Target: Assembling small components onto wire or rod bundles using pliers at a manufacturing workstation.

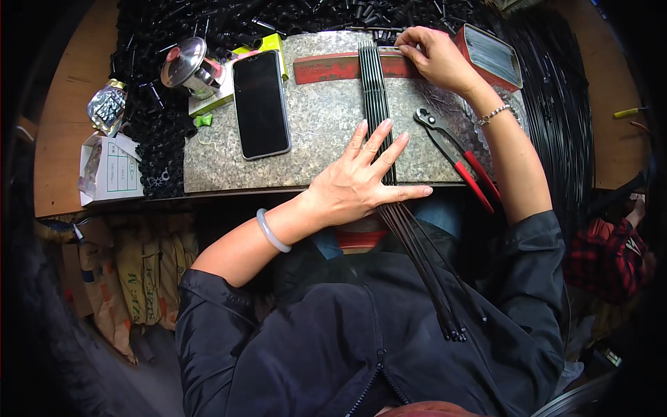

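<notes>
My left hand (354, 177) lies spread on a bundle of thin black rods (376, 104), fingers stretched out across them. The rods sit side by side on a stone-like board; their far ends rest over a worn red metal bar (323, 68). Toward me they fan out past the board's edge, over my jacket. My right hand (438, 61) is at the right part of the red bar, thumb and forefinger pinched together; what they hold is too small to make out. Right of the rods lie pliers (451, 156) with red handles.
Beyond my right hand stands a red tin (491, 57) of thin pale pieces. A phone (261, 104), a lidded metal pot (191, 66) and a white box (112, 169) are on the left. Black parts (229, 17) pile up behind; long black rods (556, 118) lie far right.
</notes>
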Tool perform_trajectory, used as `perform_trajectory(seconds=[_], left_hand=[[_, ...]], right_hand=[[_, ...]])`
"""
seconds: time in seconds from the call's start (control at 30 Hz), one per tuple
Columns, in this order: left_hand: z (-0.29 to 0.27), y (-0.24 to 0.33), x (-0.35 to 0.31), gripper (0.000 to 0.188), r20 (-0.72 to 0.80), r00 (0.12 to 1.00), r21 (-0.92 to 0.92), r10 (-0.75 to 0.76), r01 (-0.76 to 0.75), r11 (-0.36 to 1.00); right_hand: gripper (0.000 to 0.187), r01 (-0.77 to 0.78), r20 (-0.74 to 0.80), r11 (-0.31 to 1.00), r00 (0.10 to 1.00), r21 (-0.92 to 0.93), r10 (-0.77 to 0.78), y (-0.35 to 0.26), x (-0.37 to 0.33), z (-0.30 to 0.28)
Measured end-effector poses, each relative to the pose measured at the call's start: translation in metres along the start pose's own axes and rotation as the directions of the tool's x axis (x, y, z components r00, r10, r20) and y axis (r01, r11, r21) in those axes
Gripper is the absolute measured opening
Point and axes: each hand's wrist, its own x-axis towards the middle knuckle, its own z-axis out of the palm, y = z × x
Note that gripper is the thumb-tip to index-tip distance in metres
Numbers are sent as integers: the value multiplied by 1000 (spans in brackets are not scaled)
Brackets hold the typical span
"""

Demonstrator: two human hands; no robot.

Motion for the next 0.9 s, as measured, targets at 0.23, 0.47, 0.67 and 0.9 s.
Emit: perform_trajectory(seconds=[0.23, 0.47, 0.67, 0.9], left_hand=[[1, 0, 0, 57, -5, 1000, 7, 4, -4, 1000], [-1, 0, 0, 55, 0, 1000, 19, 6, -6, 1000], [-1, 0, 0, 55, 3, 1000, 27, 5, -5, 1000], [-1, 0, 0, 55, 4, 1000, 36, 6, -6, 999]], right_hand=[[13, -14, 24, 1000, 1000, 0, 14, -2, 0, -1], [16, -40, 10, 999, 999, 16, 39, -2, 0, -2], [16, -27, 11, 1000, 1000, -13, 27, -3, 1, -1], [16, -24, 10, 1000, 1000, 1, 24, 1, 1, 1]])
